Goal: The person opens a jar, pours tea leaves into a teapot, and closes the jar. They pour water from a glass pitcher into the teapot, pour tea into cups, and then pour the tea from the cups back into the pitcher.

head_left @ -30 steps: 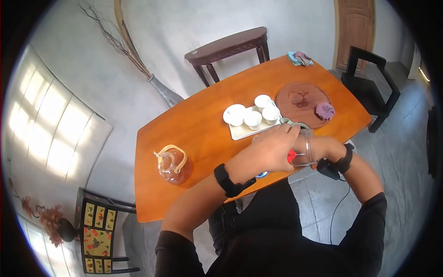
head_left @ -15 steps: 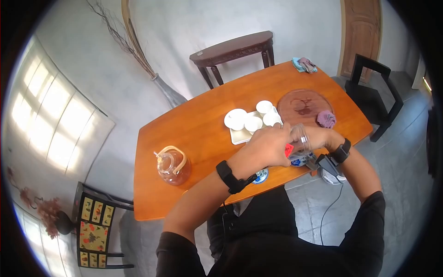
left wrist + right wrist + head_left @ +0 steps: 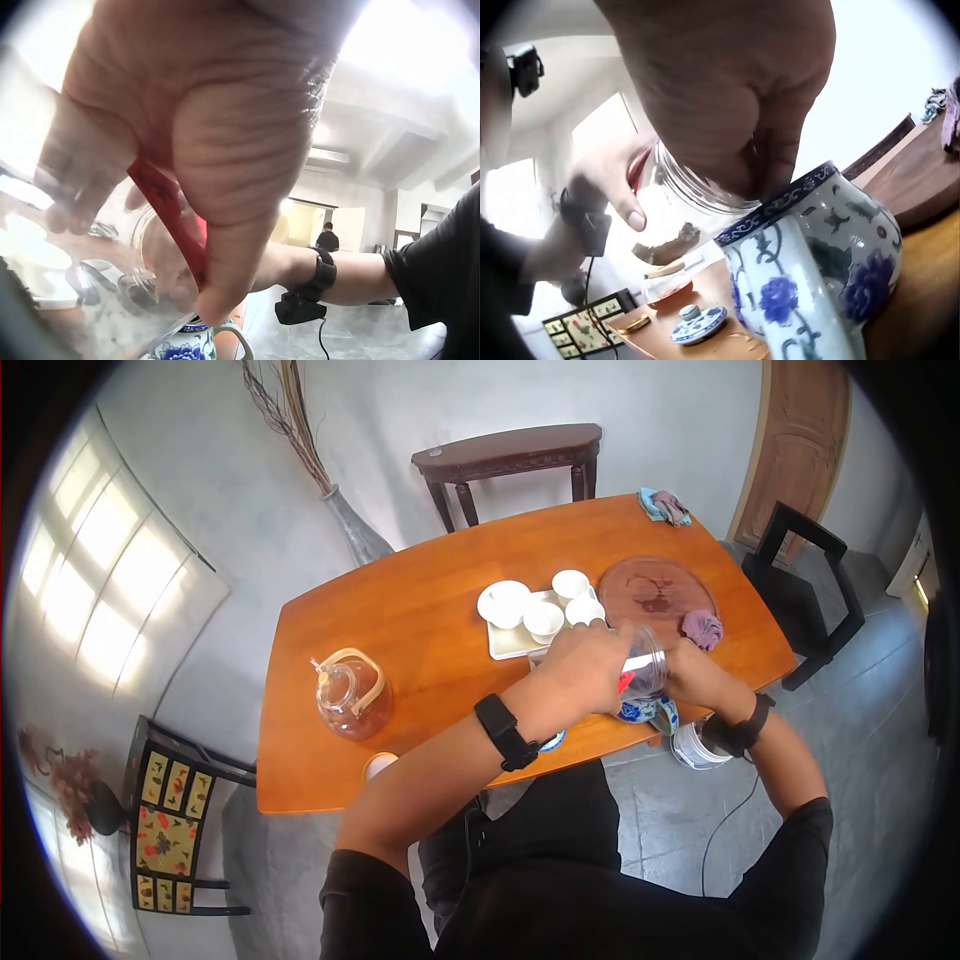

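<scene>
My left hand (image 3: pixel 585 670) grips a clear jar (image 3: pixel 652 652) with a red label, tipped on its side with its mouth toward the right hand. Dark brown, leaf-like clumps (image 3: pixel 667 246) show through the jar in the right wrist view. My right hand (image 3: pixel 692 672) has its fingers curled at the jar's mouth, just above the teapot's rim; I cannot tell what they pinch. Beneath stands a blue-and-white flowered porcelain teapot (image 3: pixel 825 255), uncovered, near the table's front edge. Its matching lid (image 3: pixel 699 325) lies on the table, partly hidden by the left wrist in the head view.
Several white cups (image 3: pixel 543 621) stand on a white tray (image 3: pixel 512 645) beyond the hands. A round brown board (image 3: pixel 640 585) bears a purple cloth (image 3: pixel 702 630). At the left stands a glass kettle (image 3: pixel 352 700). Below the table's right front edge is a white bucket (image 3: pixel 698 748).
The right hand has drawn back a little from the jar, toward its mouth. The jar's mouth has turned, and the teapot beneath has come into sight.
</scene>
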The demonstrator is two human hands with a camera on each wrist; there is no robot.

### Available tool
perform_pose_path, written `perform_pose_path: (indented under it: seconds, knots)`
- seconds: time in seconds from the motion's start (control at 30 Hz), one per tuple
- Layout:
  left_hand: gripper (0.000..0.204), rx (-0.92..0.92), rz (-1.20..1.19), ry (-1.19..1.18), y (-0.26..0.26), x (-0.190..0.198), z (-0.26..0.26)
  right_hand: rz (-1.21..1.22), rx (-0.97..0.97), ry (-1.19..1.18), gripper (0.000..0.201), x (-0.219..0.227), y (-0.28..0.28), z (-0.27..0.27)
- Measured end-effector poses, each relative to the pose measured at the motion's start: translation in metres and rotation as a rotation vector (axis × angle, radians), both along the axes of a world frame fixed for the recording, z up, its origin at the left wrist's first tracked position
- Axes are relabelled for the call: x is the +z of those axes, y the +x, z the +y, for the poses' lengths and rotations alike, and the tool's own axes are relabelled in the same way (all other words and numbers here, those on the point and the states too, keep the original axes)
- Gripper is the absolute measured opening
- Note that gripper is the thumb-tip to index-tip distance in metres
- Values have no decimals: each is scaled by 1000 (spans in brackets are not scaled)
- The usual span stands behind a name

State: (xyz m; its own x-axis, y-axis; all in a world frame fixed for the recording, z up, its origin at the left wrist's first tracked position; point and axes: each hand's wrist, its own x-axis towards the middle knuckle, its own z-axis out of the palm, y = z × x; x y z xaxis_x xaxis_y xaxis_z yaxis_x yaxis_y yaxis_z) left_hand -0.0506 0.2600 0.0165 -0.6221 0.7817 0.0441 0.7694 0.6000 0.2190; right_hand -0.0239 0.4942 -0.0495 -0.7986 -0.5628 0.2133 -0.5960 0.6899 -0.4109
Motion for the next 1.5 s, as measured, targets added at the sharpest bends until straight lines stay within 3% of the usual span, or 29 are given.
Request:
perform_pose_path:
  seconds: [0.23, 0.3, 0.43, 0.53, 0.83, 0.97, 1.03, 1.1, 1.13, 1.2, 1.23, 1.3, 1.37, 1.5]
  knots:
    - [76, -7, 3, -12, -1, 4, 2, 147, 20, -66, 20, 14, 5, -9]
    - [75, -16, 8, 4, -1, 5, 2, 86, 90, -190, 20, 10, 0, -9]
    - [78, 3, 21, -39, -4, 7, 2, 86, 99, -181, 18, 2, -7, -7]
    - [85, 21, -36, -73, -5, 7, -5, -88, 31, -287, 13, 1, -5, -1]
    - [90, 35, -124, -61, -12, 18, -17, -83, 114, -259, 33, 23, 9, -4]
    - [93, 58, -162, -23, -18, 17, -39, 45, -17, -378, 25, 20, 11, 12]
    - [98, 39, -194, 144, -17, 12, -63, 176, -222, -462, 19, 28, 18, 9]
    - [103, 90, -478, 277, 1, 35, -89, 149, -233, -489, 15, 40, 28, -10]
    - [103, 105, -498, 265, 12, 38, -105, 115, -248, -501, 14, 45, 35, -25]
    - [108, 84, -388, 542, 38, 43, -140, 117, -222, -466, 12, 50, 48, -62]
    - [108, 95, -397, 533, 49, 45, -161, 144, -193, -416, 10, 51, 53, -81]
    - [117, 223, -404, 677, 73, 48, -199, 48, -101, -378, 10, 49, 59, -112]
    - [122, 469, -382, 1042, 113, 32, -227, -30, 14, -355, 14, 38, 60, -147]
    - [126, 686, -403, 1249, 182, -9, -314, -106, 72, -237, 28, -4, 65, -225]
